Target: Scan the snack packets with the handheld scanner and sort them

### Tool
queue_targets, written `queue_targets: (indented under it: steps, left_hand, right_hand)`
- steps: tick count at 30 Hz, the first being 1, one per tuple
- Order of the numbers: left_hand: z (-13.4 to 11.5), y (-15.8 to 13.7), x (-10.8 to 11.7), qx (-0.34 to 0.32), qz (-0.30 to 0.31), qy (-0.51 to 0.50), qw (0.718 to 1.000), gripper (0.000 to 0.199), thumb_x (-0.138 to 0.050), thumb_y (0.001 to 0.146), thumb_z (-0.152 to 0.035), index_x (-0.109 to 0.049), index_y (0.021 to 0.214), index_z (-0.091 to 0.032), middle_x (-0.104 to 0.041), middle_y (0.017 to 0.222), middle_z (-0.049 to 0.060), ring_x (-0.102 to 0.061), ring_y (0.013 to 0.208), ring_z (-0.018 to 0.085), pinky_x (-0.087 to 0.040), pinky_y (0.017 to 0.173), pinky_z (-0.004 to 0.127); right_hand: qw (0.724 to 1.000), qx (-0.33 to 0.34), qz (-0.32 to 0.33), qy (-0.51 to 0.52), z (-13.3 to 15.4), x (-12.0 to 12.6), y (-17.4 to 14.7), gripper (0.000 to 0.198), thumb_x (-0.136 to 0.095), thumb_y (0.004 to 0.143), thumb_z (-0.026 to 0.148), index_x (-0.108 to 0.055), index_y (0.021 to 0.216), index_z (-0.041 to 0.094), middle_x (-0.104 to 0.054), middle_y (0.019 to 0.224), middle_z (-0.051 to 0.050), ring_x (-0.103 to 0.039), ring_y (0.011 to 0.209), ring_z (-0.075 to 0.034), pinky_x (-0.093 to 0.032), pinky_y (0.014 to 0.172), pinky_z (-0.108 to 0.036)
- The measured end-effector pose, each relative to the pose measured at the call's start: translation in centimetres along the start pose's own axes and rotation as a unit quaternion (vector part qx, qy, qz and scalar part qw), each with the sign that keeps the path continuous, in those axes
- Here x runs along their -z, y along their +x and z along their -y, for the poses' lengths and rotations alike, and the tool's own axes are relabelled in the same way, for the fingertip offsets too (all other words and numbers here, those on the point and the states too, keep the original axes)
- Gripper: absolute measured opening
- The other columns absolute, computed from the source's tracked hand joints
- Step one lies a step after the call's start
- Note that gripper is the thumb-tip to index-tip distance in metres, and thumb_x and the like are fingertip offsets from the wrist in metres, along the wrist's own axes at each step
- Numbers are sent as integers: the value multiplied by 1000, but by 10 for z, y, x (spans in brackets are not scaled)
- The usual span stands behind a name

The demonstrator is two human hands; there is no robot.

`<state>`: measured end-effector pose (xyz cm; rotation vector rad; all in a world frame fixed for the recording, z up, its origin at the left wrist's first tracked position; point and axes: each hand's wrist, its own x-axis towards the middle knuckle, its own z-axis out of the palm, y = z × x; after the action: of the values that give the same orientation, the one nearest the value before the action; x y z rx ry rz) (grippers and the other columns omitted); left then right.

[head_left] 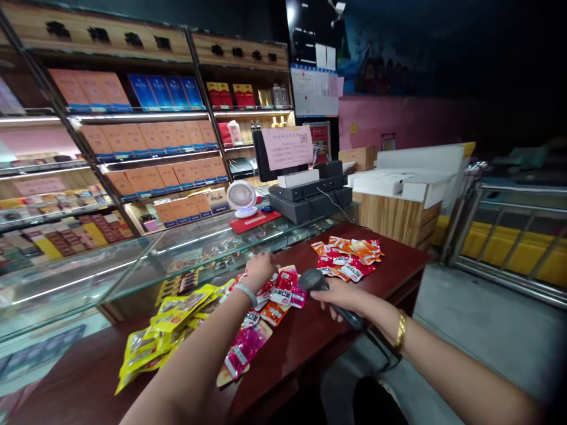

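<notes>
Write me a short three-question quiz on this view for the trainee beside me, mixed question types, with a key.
1. Open question: what is the right hand gripping?
2. True or false: the gold bracelet is worn on the left arm.
3. Fill the gap: in the picture, the packets heaped to the left of the left forearm are mostly ____ in colour.

Key
1. A handheld scanner.
2. False; it is worn on the right arm.
3. Yellow.
</notes>
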<state>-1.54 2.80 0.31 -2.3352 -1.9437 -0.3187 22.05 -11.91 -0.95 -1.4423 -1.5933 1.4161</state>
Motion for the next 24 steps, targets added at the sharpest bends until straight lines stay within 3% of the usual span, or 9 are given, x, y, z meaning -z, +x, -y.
queue_targets:
  steps: [3, 6, 9, 12, 17, 24]
  left_hand:
    - [-52, 6, -24, -70, 20, -17, 997, 34, -60, 82, -49, -69, 107, -29, -68, 116, 7, -60, 110, 25, -45, 91, 34]
    - [-105, 11, -46, -103, 51, -37, 993, 43, -56, 82, -59, -70, 107, -26, -68, 116, 9, -60, 111, 26, -45, 91, 34]
    - [-141, 17, -59, -62, 94, -37, 993, 65, -50, 79, -70, -70, 110, -17, -67, 117, 19, -60, 113, 32, -46, 92, 39]
    - [-158, 25, -62, -19, 128, -32, 991, 76, -63, 68, -71, -67, 115, -13, -63, 124, 24, -57, 118, 37, -45, 94, 42]
    - [-151, 35, -60, 14, 198, -105, 974, 65, -78, 63, -51, -64, 114, -14, -68, 117, 18, -65, 106, 31, -49, 81, 32]
    - [-89, 16, -44, -49, 224, -120, 966, 54, -79, 63, -44, -63, 106, -16, -73, 89, 7, -68, 80, 22, -44, 63, 25]
  right_hand:
    - [1000, -13, -4, 2, -22, 16, -7, 24, -60, 90, 36, -50, 103, 19, -60, 64, 5, -55, 35, -7, -40, 32, -13]
    - [999, -41, -21, -6, -42, 35, -17, 19, -59, 91, 33, -49, 99, 18, -58, 61, 6, -53, 33, -7, -38, 30, -12]
    - [997, -64, -41, 7, -57, 52, -28, 19, -59, 91, 33, -48, 96, 18, -59, 64, 6, -52, 32, -6, -38, 29, -13]
    - [995, -78, -58, 21, -67, 63, -32, 20, -59, 91, 34, -48, 95, 18, -59, 65, 5, -53, 32, -7, -39, 28, -14]
    - [994, -57, -85, 26, -70, 68, -26, 23, -62, 89, 37, -49, 88, 18, -60, 62, 5, -53, 33, -7, -39, 29, -15]
    - [993, -33, -111, 34, -30, 53, -16, 28, -64, 88, 43, -50, 84, 19, -57, 54, 6, -53, 34, -8, -42, 32, -16]
